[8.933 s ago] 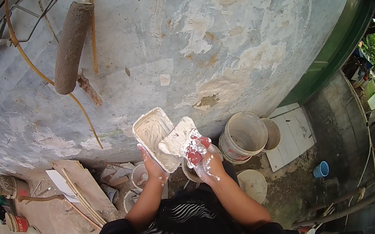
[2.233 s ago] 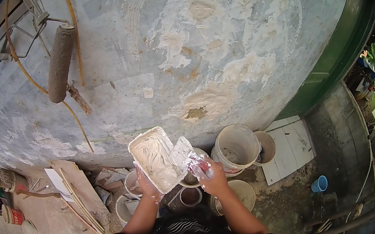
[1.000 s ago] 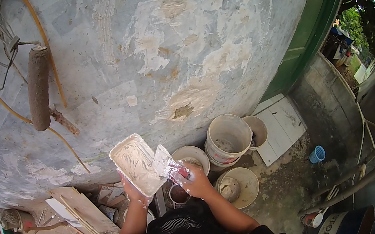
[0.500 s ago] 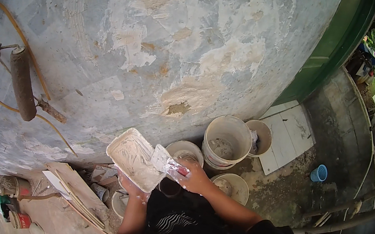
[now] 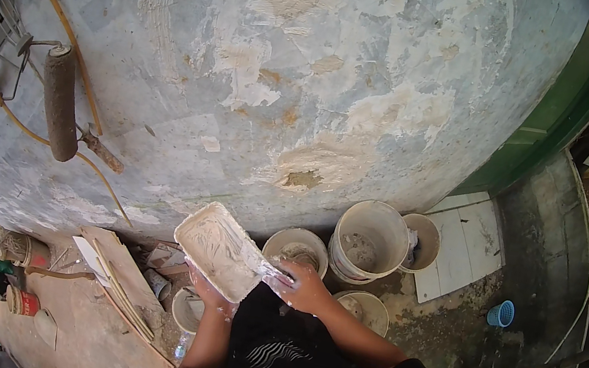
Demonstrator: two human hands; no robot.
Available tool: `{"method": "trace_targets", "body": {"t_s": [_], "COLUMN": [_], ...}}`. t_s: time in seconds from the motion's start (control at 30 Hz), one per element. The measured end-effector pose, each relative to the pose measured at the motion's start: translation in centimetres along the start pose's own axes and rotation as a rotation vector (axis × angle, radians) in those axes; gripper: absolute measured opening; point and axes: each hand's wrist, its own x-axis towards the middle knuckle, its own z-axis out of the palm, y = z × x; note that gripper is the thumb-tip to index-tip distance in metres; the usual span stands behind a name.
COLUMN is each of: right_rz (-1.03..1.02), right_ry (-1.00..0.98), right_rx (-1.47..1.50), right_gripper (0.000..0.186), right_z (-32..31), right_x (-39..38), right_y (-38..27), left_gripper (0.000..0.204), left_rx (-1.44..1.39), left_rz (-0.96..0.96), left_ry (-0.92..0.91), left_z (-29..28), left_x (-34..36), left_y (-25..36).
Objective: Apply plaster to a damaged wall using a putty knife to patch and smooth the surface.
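My left hand (image 5: 210, 291) supports a rectangular tray (image 5: 187, 227) from beneath at its near side, with fingers partly hidden under it. Pale wet putty (image 5: 217, 247) is spread inside the tray. In my right hand (image 5: 307, 288) is a putty knife (image 5: 271, 271), gripped by its reddish handle. Its smeared blade lies at the tray's right edge, seen narrow. White smears mark both hands. Beyond the tray stands the grey wall (image 5: 190, 113), with rough cream patches and a small brown broken spot (image 5: 303, 179).
A paint roller (image 5: 60, 104) and a yellowish hose (image 5: 57, 4) hang at left. Several buckets stand by the wall, including a large white bucket (image 5: 372, 239). Boards (image 5: 121, 280) lie at lower left. A blue basket (image 5: 500, 314) and white tiles (image 5: 464, 242) are at right.
The view has turned, so the wall and buckets sit further right. The putty knife's blade has turned and drawn back from over the putty toward the tray's right edge.
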Motion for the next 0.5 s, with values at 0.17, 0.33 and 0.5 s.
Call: {"method": "trace_targets", "body": {"t_s": [0.17,0.33,0.5], "right_rz": [0.073,0.12,0.019], "right_ry": [0.029,0.119,0.167], "right_rx": [0.073,0.103,0.241], "right_gripper": [0.04,0.033,0.014], "right_z": [0.4,0.7,0.0], "right_x": [0.6,1.6,2.3], "right_y": [1.2,1.8,1.2], "left_gripper": [0.055,0.055,0.059], "left_rx": [0.183,-0.002,0.12], "left_rz": [0.089,0.025,-0.044], "left_ry": [0.093,0.058,0.137], "left_z": [0.0,0.8,1.9], "left_x": [-0.2,-0.3,0.1], "left_y": [-0.3,0.0,0.1]}}
